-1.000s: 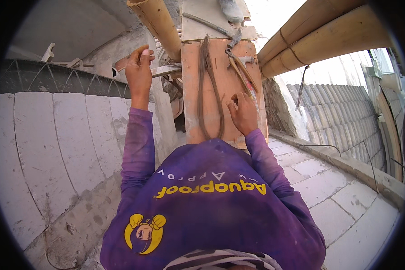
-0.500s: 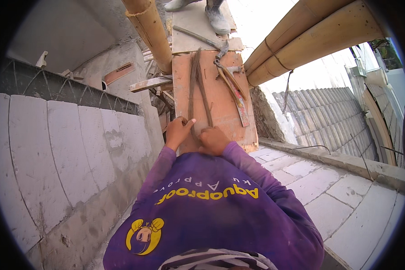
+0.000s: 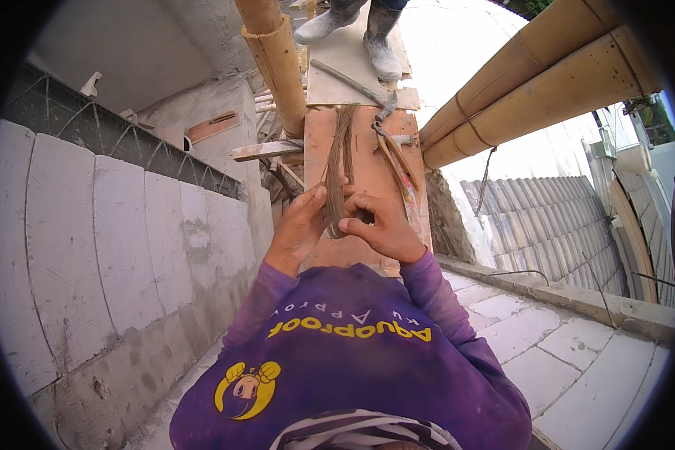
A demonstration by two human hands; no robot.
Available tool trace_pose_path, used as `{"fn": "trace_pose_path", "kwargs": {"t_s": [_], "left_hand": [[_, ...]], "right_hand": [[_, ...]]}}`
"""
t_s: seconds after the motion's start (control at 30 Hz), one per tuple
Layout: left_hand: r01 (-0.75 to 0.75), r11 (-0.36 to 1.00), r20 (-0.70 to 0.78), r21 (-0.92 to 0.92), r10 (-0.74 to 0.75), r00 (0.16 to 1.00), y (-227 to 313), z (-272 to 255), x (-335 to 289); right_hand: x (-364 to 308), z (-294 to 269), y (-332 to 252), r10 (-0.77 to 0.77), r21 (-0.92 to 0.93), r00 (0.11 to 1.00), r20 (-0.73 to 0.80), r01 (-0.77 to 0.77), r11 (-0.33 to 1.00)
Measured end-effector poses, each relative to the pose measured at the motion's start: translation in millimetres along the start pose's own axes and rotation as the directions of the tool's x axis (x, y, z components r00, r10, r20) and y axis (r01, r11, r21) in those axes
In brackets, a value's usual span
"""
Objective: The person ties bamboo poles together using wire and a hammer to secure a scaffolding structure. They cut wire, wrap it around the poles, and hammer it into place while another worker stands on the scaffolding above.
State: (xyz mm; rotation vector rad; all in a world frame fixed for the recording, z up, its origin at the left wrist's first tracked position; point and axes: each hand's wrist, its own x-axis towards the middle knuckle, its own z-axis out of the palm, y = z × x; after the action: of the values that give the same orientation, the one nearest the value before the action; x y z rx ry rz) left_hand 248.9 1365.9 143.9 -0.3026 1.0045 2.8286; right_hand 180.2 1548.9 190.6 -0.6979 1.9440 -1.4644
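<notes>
Over the orange board (image 3: 368,171), wire bundle (image 3: 337,156) points ahead

Along the board it runs, near end close in! Left hand (image 3: 298,229) grasps it from the left; right hand (image 3: 387,229), equally near, curls at its right edge, pinching or just touching, can't tell.

Pincers (image 3: 389,156) on board (image 3: 367,161), wire (image 3: 338,152) to left

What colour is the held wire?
The wire is dull brown, best seen in the head view.
</notes>
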Motion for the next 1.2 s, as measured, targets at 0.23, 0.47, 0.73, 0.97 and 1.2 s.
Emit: {"fn": "trace_pose_path", "kwargs": {"t_s": [0.23,0.47,0.73,0.97,1.2], "left_hand": [[-0.027,0.998,-0.144,0.063,0.036,0.989,18,32,8],[-0.023,0.999,-0.208,-0.039,0.015,0.978,15,30,6],[0.14,0.987,-0.104,-0.084,-0.148,0.983,31,55,-36],[0.076,0.994,-0.074,-0.084,-0.082,0.994,43,82,-48],[-0.045,0.999,-0.026,0.0,0.045,0.999,58,95,-23]], "right_hand": [[16,-31,2,0.032,0.103,0.998,-0.059,-0.025,0.994],[44,-85,146,-0.047,-0.685,0.794,-0.606,-0.49,0.539],[52,-78,166,0.174,-0.711,0.826,-0.536,-0.553,0.435],[48,-67,135,-0.218,-0.553,0.718,-0.661,-0.27,0.788],[-8,-47,-53,-0.288,-0.118,0.844,-0.453,0.263,0.958]]}}
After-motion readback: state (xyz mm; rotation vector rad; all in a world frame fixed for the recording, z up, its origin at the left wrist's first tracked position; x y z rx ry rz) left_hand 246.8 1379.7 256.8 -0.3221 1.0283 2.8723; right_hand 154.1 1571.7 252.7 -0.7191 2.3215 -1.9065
